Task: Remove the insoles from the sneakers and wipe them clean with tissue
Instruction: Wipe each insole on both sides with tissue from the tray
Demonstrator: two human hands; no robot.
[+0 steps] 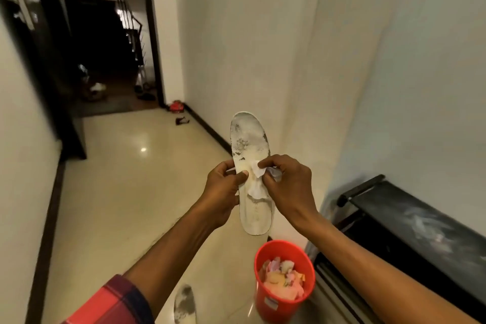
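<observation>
**Insole in hand, mid-wipe: risks and condition**

Order: left to right.

1. Spare insole, on floor, bottom edge of view, below left forearm. Grey smudges on upper face. Risk: underfoot if stepped forward; likely not yet wiped, judging by dirt.

2. Left hand, closed on insole at its left edge near mid-length, thumb across the face, fingers behind. Hold narrow and one-sided. Risk: flexing or slipping under wiping pressure, since only 1 edge pinched and long toe end unsupported.

3. Insole, held upright in mid-air between both hands, toe end up, heel end down, above the bucket and in front of the wall. Off-white. Toe half: grey flaking patches and worn spots, dark edge on right side. Heel half: cleaner, faint print marks, slight yellowing at centre. Risk: worn surface layer peeling further if rubbed hard.

4. Tissue, crumpled, pressed on insole centre. Thin, partly bunched. Risk: tearing or shedding bits on the rough patches.

5. Right hand, fingers and thumb pinched shut on tissue.

6. Bucket, red, on floor below insole, part-filled with pink and yellow scraps. Risk: dropped insole landing in waste.

7. Rack, dark, by right wall. No shoes seen on it.
</observation>
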